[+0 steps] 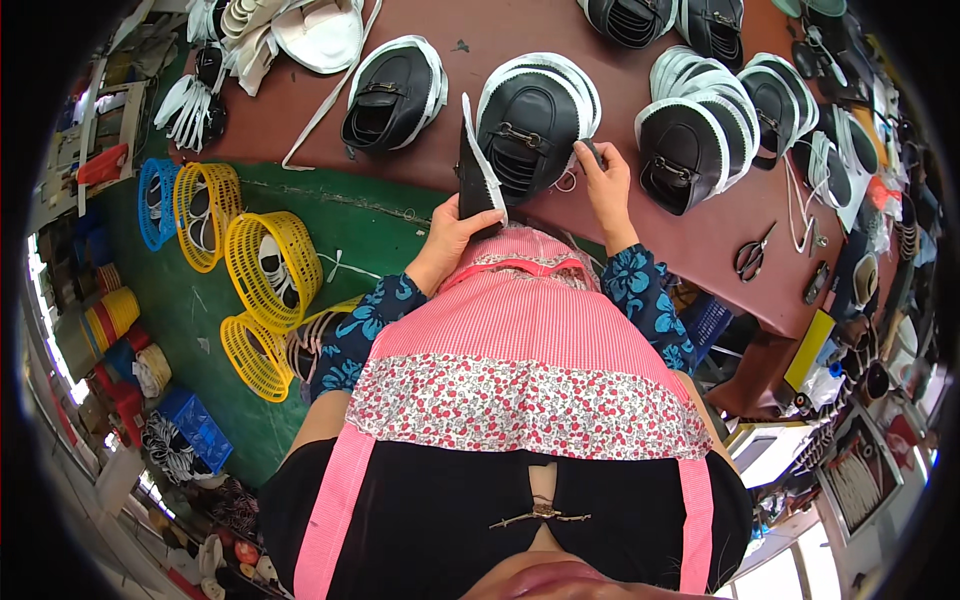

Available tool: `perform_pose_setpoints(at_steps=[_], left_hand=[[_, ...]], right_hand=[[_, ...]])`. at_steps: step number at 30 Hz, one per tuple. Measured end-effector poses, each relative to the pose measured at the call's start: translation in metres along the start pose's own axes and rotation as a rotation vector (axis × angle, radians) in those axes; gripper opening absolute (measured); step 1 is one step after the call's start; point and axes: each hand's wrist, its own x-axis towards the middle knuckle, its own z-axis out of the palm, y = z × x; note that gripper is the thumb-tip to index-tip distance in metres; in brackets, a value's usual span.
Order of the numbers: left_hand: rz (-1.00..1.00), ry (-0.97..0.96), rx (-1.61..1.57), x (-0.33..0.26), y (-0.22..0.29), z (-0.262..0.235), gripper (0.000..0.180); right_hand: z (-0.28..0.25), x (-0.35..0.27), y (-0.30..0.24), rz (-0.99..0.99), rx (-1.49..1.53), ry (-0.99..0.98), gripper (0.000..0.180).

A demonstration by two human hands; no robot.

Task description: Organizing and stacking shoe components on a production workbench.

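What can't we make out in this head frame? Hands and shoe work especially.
- Left hand: palm and fingertips hidden behind the black sole piece it holds.
- Right hand: small item at its fingertips, too small to identify.
- Shoe upper: stitching detail too small.
- Yellow baskets: contents blurred by fisheye rim.

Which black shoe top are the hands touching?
The middle one at the table's near edge: left hand and right hand flank it; the others lie untouched.

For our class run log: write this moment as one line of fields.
left hand: holds black shoe upper upright | right hand: on flat black shoe upper | surface: brown table | scissors apart
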Motion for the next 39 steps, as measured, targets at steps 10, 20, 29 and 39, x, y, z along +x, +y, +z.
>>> perform_pose_setpoints(at_steps=[10,20,29,39], left_hand=[[0.302,0.038,0.723,0.038,-0.026,0.017,0.053],[0.389,0.035,0.759,0.055,-0.003,0.019,0.058],[0.174,-0.058,0.397,0.039,0.020,-0.014,0.048],[0.784,0.283,1.434,-0.025,0.088,-0.017,0.034]], right_hand=[[0.054,0.099,-0.064,-0.507,-0.550,0.047,0.040],[0.098,0.175,-0.020,-0.330,-0.650,0.192,0.036],[0.020,0.027,-0.074,0.260,0.244,-0.123,0.021],[-0.003,-0.021,-0.055,0.166,0.300,0.039,0.022]])
